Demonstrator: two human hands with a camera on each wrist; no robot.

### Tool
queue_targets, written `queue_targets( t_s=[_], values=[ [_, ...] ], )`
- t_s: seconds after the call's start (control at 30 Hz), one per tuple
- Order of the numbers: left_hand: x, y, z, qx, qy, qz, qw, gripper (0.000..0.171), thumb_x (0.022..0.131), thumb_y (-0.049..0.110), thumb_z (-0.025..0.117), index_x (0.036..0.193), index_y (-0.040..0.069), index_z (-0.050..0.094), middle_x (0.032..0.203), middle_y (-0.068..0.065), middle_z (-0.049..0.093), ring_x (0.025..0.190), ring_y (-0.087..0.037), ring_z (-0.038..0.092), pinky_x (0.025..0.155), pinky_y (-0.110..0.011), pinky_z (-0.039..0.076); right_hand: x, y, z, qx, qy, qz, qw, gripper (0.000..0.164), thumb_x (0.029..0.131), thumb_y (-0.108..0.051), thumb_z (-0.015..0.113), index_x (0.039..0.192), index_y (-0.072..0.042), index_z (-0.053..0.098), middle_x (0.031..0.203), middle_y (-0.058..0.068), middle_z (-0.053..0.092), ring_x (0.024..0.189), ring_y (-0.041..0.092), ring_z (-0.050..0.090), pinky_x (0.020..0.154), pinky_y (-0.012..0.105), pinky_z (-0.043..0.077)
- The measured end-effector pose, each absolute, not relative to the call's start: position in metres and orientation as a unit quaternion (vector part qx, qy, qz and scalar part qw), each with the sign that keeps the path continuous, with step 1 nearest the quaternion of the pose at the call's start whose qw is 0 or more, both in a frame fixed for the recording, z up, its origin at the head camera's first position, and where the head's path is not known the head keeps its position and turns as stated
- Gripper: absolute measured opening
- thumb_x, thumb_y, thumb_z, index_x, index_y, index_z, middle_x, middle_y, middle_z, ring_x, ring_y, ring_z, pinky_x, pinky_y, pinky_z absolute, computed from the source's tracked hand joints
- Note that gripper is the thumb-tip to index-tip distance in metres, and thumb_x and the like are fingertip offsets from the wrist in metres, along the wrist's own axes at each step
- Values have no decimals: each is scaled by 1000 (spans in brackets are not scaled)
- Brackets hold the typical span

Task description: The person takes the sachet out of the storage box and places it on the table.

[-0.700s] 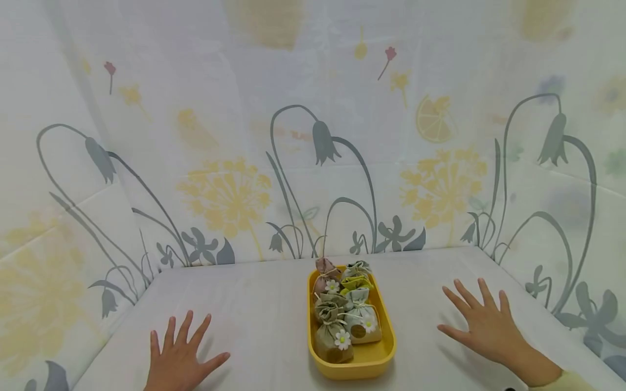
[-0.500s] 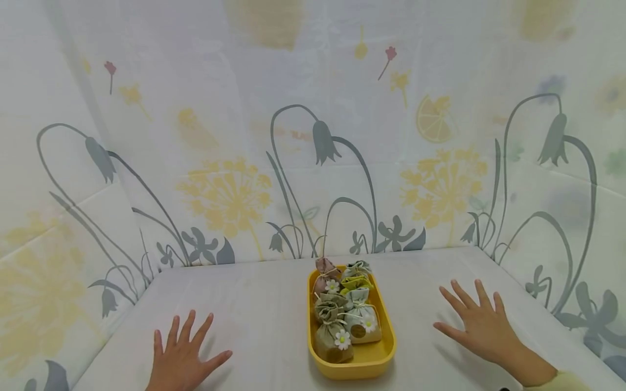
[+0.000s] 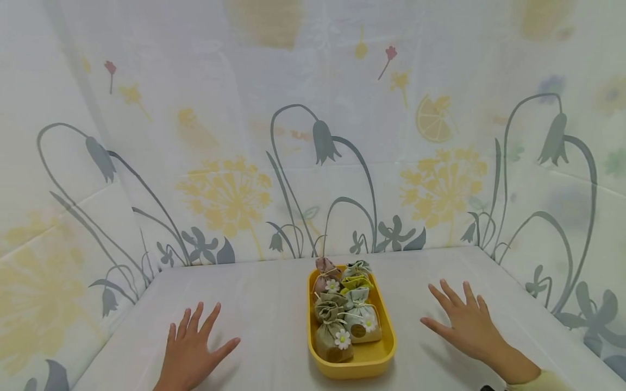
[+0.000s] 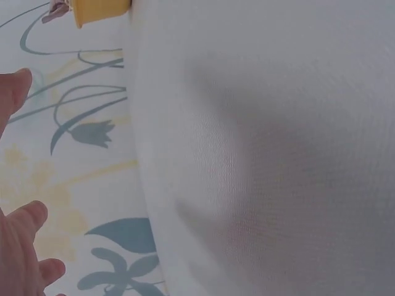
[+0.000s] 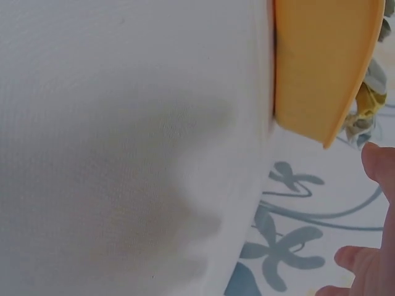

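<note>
A yellow tray (image 3: 354, 370) stands on the white-covered table between the two hands, holding several small drawstring pouches. Toward the front lie an olive-brown pouch (image 3: 329, 350) and a pale blue-grey pouch (image 3: 361, 320), each with a white flower. Behind them are a mauve pouch (image 3: 324, 271) and a yellow-green pouch (image 3: 357, 282). Fingers spread, the left hand (image 3: 192, 350) hovers over the table left of the tray and holds nothing. The right hand (image 3: 469, 328), also spread and holding nothing, is right of the tray; its wrist view shows the tray's side wall (image 5: 324, 61) beyond the thumb.
A white cloth (image 3: 264, 304) covers the table. Behind and at both sides hang pale curtains (image 3: 332, 81) printed with grey bellflowers and yellow blossoms. Shadows of the hands fall on the cloth.
Both hands have moved inward toward the tray, the left one rightward and slightly forward, the right one leftward. The tray and pouches have stayed in place.
</note>
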State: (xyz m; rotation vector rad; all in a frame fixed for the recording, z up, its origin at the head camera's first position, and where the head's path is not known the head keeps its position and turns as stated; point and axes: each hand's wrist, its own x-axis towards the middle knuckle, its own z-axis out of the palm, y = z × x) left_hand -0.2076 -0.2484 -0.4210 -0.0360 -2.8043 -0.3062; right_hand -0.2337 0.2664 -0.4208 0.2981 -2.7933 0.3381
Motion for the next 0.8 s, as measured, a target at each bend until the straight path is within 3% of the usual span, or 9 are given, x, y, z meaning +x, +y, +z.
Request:
queue_targets(
  t_s=[0.5,0.8],
  values=[
    [-217,-224,-408,-23,-974,-160,157,86,79,66,56,143,10,39,142,-26,33,130,-46,25,99,-62,25,-237,248,-427,96,-968,185,137,75,86,-54,57,140,-4,40,141,29,32,124,62,15,90,74,15],
    [-220,-209,-410,-50,-956,-211,196,77,79,58,63,140,14,44,141,-18,40,130,-38,32,95,-60,32,-238,237,-427,97,-966,199,133,72,89,-51,54,141,-4,39,142,28,31,125,61,15,90,73,18]
  ],
)
